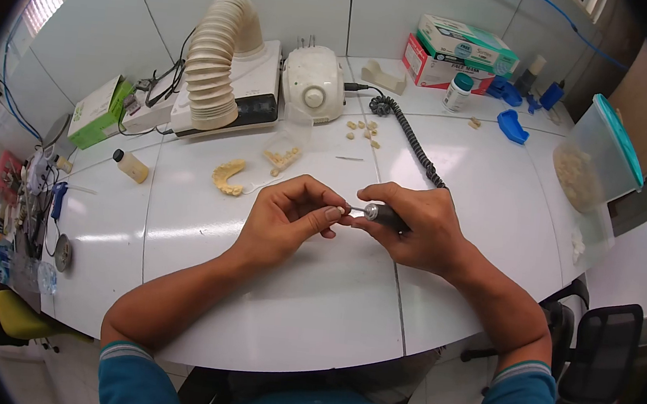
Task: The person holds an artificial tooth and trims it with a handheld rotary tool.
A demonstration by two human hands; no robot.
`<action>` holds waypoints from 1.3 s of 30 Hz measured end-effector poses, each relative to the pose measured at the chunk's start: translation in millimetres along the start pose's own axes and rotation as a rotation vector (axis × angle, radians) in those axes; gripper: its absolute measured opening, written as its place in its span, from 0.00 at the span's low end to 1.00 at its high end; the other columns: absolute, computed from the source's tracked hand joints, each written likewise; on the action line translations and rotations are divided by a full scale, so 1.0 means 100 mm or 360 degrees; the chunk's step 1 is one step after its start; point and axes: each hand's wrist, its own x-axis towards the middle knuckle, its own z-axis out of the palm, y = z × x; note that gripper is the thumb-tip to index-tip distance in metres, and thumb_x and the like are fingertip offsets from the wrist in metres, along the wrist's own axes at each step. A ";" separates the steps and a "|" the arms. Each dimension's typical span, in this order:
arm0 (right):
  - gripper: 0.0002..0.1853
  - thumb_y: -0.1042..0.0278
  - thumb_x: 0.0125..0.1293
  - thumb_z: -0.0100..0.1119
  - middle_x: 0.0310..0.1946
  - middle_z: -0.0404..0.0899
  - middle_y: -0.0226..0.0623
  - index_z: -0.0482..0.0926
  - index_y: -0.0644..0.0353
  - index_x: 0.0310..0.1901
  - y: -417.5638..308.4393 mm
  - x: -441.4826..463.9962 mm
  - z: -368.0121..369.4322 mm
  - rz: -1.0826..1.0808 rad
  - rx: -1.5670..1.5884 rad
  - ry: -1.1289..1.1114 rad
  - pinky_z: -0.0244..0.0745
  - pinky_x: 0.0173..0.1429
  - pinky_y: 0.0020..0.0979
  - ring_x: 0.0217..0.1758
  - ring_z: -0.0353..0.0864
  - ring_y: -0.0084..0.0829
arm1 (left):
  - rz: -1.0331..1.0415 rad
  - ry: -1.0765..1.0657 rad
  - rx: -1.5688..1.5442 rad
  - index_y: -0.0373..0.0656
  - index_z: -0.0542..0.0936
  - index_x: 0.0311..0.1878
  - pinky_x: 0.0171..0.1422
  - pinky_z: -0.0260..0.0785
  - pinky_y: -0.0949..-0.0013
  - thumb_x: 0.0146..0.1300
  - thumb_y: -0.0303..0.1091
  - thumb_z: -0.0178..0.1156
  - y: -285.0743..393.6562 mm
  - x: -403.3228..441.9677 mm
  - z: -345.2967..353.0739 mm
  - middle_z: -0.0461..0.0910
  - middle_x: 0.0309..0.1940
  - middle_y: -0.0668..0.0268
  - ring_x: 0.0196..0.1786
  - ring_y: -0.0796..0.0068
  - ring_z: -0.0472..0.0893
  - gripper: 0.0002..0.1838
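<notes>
My right hand (pixel 426 226) is wrapped round a dark rotary handpiece (pixel 387 217), whose thin bit points left toward my other hand. Between thumb and fingertips, my left hand (pixel 289 213) pinches a small pale tooth-like piece (pixel 340 211), mostly covered by the fingers. The bit's tip meets or nearly meets this piece; I cannot tell if they touch. Left of my hands lies a yellowish dental arch model (pixel 228 176). Behind it, a clear tipped container (pixel 292 135) holds several small tooth-like pieces.
A coiled cord (pixel 412 133) runs from a white control unit (pixel 314 84) toward the handpiece. Beside that unit stands a ribbed hose (pixel 211 59). Several loose pale pieces (pixel 361 130) and a thin bit (pixel 349 158) lie behind my hands. A lidded tub (pixel 594 162) stands right.
</notes>
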 end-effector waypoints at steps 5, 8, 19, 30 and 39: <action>0.22 0.78 0.56 0.83 0.37 0.95 0.37 0.92 0.56 0.55 -0.03 -0.02 0.01 -0.0268 0.0062 0.0105 0.84 0.35 0.35 0.32 0.93 0.37 | -0.0039 -0.0061 -0.0020 0.39 0.85 0.56 0.53 0.86 0.68 0.81 0.30 0.72 -0.05 -0.03 0.01 0.92 0.50 0.61 0.48 0.74 0.90 0.09; 0.22 0.81 0.54 0.81 0.36 0.95 0.35 0.92 0.59 0.53 0.02 -0.02 0.08 -0.0354 0.0104 0.0146 0.83 0.33 0.33 0.30 0.93 0.35 | -0.0086 -0.0103 -0.0037 0.39 0.86 0.55 0.52 0.86 0.69 0.80 0.30 0.73 -0.04 -0.04 0.01 0.92 0.48 0.62 0.46 0.75 0.90 0.08; 0.13 0.73 0.61 0.86 0.29 0.89 0.35 0.87 0.58 0.42 0.01 -0.02 0.07 -0.0161 0.0203 0.0062 0.81 0.32 0.35 0.28 0.91 0.37 | -0.0159 -0.0182 -0.0056 0.36 0.89 0.55 0.54 0.87 0.69 0.76 0.26 0.75 -0.06 -0.05 -0.02 0.94 0.48 0.60 0.52 0.73 0.93 0.09; 0.17 0.57 0.69 0.85 0.27 0.88 0.36 0.84 0.57 0.42 -0.02 0.01 -0.01 -0.0003 0.0044 -0.0088 0.77 0.31 0.38 0.26 0.88 0.40 | 0.0011 -0.0140 0.0095 0.39 0.86 0.59 0.55 0.87 0.68 0.78 0.26 0.74 -0.01 -0.01 -0.07 0.93 0.50 0.63 0.55 0.73 0.93 0.11; 0.19 0.48 0.83 0.67 0.27 0.86 0.45 0.80 0.58 0.44 0.05 0.00 0.01 0.0279 -0.0165 -0.0264 0.76 0.35 0.49 0.29 0.87 0.53 | 0.0012 0.0017 0.0278 0.36 0.87 0.55 0.52 0.85 0.72 0.81 0.28 0.71 0.00 0.03 -0.12 0.94 0.47 0.63 0.51 0.79 0.93 0.07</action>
